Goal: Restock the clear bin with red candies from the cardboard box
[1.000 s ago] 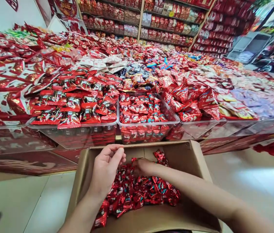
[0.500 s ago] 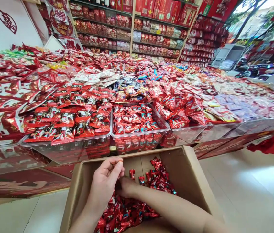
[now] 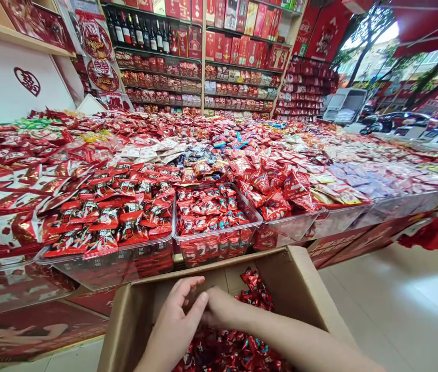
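Note:
Both my hands are down inside a brown cardboard box holding several small red wrapped candies. My left hand is at the box's middle, fingers loosely curved and apart, palm turned toward my right hand, nothing visible in it. My right hand reaches in from the right and touches the left hand's fingertips. Its fingers are hidden behind the left hand. More candies lie piled against the box's far right corner.
Just beyond the box stands a clear bin of similar red candies, with a bin of larger red packets to its left. A wide display of packets spreads behind. Shelves line the back wall. Pale floor lies to the right.
My right hand has drawn back from the candy pile to meet my left hand. My head has tilted up, so the box sits lower in view and more shelving shows.

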Demonstrator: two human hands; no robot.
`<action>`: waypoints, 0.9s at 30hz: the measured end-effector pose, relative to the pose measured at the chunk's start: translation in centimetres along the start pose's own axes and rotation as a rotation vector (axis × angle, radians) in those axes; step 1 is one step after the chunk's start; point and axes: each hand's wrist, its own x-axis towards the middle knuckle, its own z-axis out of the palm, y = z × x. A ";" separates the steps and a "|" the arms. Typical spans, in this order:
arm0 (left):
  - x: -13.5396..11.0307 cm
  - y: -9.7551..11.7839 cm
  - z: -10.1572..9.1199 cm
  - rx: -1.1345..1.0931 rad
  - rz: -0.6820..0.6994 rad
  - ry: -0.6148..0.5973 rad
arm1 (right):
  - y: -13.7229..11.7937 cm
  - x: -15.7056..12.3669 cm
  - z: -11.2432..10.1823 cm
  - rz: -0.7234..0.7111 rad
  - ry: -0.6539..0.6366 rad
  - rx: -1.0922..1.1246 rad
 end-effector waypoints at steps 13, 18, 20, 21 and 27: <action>-1.0 2.2 0.4 -0.383 -0.047 -0.240 | -6.5 -6.8 -7.1 -0.222 0.328 0.230; -1.1 1.6 0.9 -0.378 -0.050 -0.062 | -9.8 -4.8 -14.8 -0.365 0.574 0.091; -1.0 1.2 1.0 -0.337 -0.047 -0.008 | -10.2 -2.6 -17.7 -0.324 0.575 0.017; -0.9 1.1 1.0 -0.323 -0.045 0.011 | -10.2 -1.3 -18.8 -0.287 0.534 -0.030; -0.7 0.5 0.8 -0.248 0.019 0.061 | -9.1 3.6 -20.6 -0.121 0.291 -0.315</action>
